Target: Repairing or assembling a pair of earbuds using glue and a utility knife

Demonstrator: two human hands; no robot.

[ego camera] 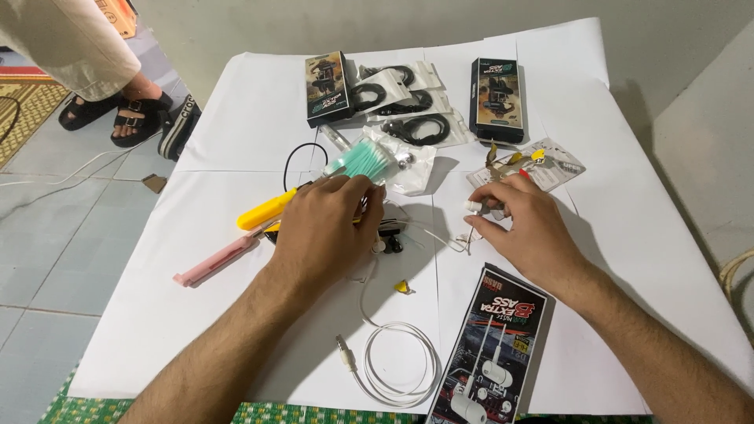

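Observation:
My left hand lies palm down over a small dark part and a yellow-handled tool; its fingers curl near a clear bag of green-tipped swabs. What it grips is hidden. My right hand pinches a small white earbud piece between thumb and finger. A thin white cable runs from there to a coiled white earphone cable with a jack plug near the front edge.
White paper covers the table. On it lie a pink tool, a small yellow piece, two black boxes, bagged black cables, an earphone package. Another person's sandalled feet stand at top left.

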